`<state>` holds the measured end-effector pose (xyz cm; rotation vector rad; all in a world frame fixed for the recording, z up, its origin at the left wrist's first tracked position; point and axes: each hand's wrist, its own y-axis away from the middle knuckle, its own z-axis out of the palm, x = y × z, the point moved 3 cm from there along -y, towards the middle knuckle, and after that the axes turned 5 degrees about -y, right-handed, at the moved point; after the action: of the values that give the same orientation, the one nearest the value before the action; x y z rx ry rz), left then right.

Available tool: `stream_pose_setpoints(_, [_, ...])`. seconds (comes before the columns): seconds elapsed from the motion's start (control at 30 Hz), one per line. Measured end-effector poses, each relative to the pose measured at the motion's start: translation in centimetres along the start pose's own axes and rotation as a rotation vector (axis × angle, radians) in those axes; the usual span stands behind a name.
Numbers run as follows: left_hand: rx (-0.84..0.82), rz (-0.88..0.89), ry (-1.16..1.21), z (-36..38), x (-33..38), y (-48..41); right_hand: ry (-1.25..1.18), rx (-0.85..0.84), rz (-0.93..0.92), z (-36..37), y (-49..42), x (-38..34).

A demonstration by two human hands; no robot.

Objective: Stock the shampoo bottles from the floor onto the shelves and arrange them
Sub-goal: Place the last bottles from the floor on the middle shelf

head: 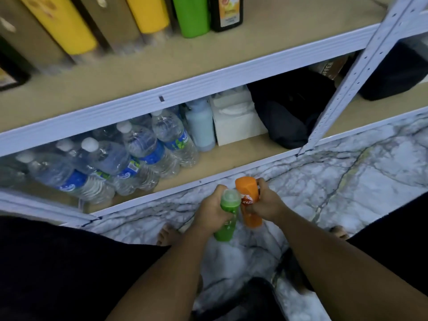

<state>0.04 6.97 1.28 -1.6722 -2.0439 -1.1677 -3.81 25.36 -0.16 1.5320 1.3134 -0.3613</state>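
Green shampoo bottle [228, 206] gripped by left hand [212, 212]; orange shampoo bottle [246, 189] gripped by right hand [266, 205].

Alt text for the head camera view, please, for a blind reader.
A person's left hand grips a green shampoo bottle and the right hand an orange shampoo bottle, over a marble floor. Ahead, white shelving holds water bottles below and yellow and green bottles above.

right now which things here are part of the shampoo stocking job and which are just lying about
Job in hand:
green bottle, gripped by the left hand
orange bottle, gripped by the right hand
upper shelf with yellow bottles

Lying about, on the lower shelf:
water bottles
white box
dark bag
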Motion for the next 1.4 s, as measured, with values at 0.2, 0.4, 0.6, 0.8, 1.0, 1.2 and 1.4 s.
stream_pose_setpoints(0.2, [0.084,0.109,-0.001,-1.6,-0.6,3.7,0.016,-0.031,-0.054,1.4,2.5,-1.8])
stream_pose_setpoints(0.4, [0.123,0.134,-0.048,-2.4,-1.2,4.4,0.107,-0.046,-0.156,2.2,4.3,-1.5])
stream_pose_setpoints(0.6, [0.172,0.092,-0.111,-2.9,-2.0,4.1,0.157,-0.02,-0.2,2.7,4.5,-2.9])
stream_pose_setpoints(0.8, [0.154,0.046,-0.132,-2.6,-2.9,3.5,0.224,0.059,-0.183,3.2,4.5,-2.7])
stream_pose_setpoints(1.0, [0.154,0.033,0.073,-4.2,-2.1,3.4,-0.006,0.099,-0.182,0.9,4.9,-4.3])
stream_pose_setpoints(1.2, [0.216,0.164,0.371,-10.9,5.1,3.8,-0.397,0.225,-0.368,-3.6,6.7,-11.9])
stream_pose_setpoints(1.4, [0.408,0.47,0.426,-19.3,16.1,6.9,-0.561,0.339,-0.704,-10.5,10.7,-22.0])
